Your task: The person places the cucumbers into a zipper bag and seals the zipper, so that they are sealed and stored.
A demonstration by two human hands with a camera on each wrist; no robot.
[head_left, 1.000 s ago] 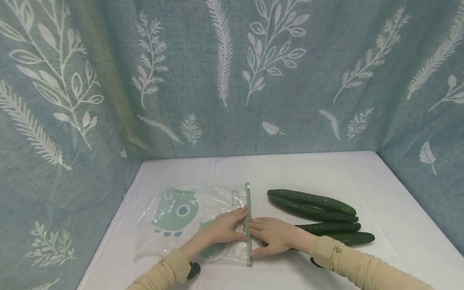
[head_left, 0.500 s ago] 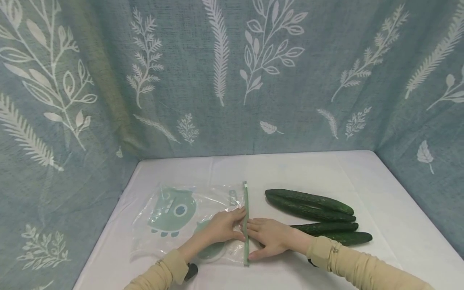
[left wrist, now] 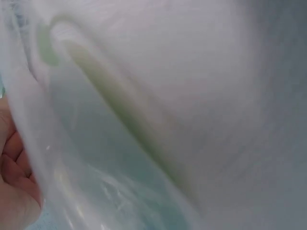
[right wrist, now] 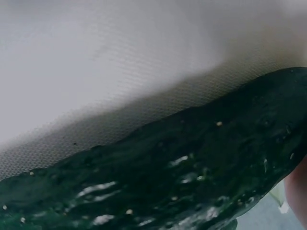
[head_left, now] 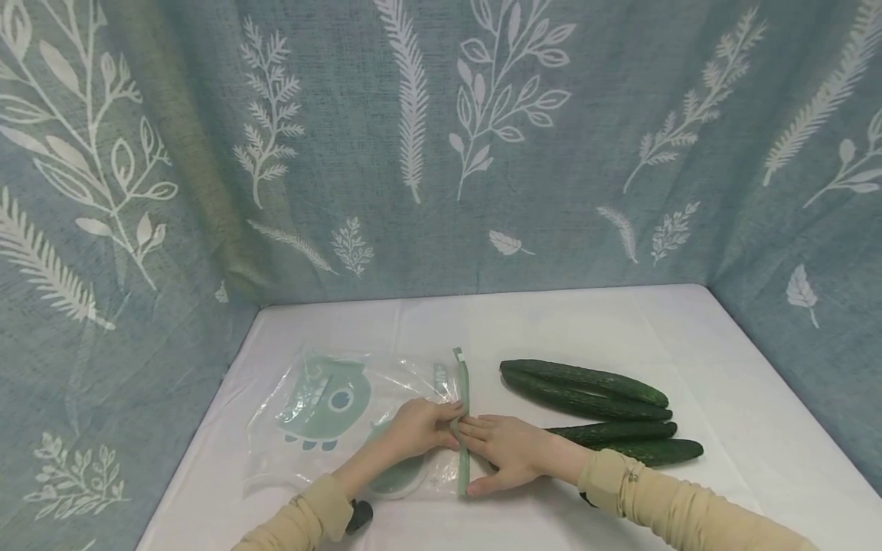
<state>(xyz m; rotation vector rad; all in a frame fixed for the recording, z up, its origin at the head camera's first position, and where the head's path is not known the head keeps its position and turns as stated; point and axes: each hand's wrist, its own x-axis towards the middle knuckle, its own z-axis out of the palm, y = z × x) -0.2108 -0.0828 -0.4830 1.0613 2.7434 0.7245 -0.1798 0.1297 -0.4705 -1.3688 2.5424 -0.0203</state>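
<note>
A clear plastic zip bag (head_left: 324, 394) with green monster prints lies flat, its green-edged mouth (head_left: 463, 375) facing right. My left hand (head_left: 416, 430) pinches the middle of that mouth between thumb and fingers; the left wrist view shows its curled fingers (left wrist: 19, 167) at the left edge, beside the film. Opposite, my right hand (head_left: 508, 448) has straight fingers touching the green edge, the thumb spread apart near its lower end. Under and behind the right wrist lie two cucumbers (head_left: 654, 451), partly hidden. One dark cucumber (right wrist: 158, 163) fills the lower right wrist view.
Two more cucumbers (head_left: 586, 386) lie side by side farther back on the white table (head_left: 386, 321). A blue-green curtain (head_left: 386, 138) with white leaf patterns hangs around the back and sides. A dark wrist device (head_left: 360, 516) shows below the left cuff.
The green edge, nearly straight before, now bends toward the left between my two hands. Everything in the head view has shifted slightly left. The cucumbers stay put on the table.
</note>
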